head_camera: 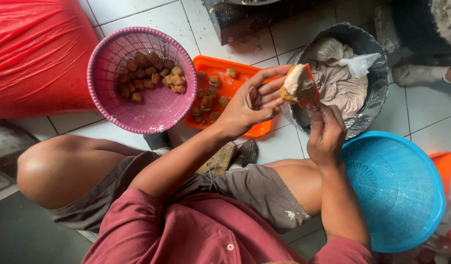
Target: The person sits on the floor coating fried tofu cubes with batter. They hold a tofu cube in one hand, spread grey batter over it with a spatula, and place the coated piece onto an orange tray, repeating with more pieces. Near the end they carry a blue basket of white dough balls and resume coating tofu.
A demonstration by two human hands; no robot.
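Up above the person's knees, both hands meet over the tiled floor [421, 115]. The left hand [252, 105] is raised palm-up, its fingers [274, 90] spread and curled against a fried tofu puff [297, 84], golden-brown outside with a pale filling showing at the top. The right hand [326, 134] comes up from below, its fingers [317, 112] closed together and pinching the underside of the same puff, so the piece is held between both hands in the air, just in front of a round dark metal basin [377, 90]. That basin holds a mass of pale greyish paste [340, 85] with a crumpled clear plastic bag [358, 63] lying on it.

Behind the left hand lies an orange plastic tray [223, 68] on the floor, carrying a scatter of small brown tofu puffs [206, 102]. Touching the tray's left side stands a pink woven plastic basket [152, 110] with a heap of similar brown pieces [149, 74] inside. A blue plastic basket [396, 188] sits beside the person's right knee, near the right forearm. A large red plastic sack [37, 54] fills the upper left corner, well apart from the hands.
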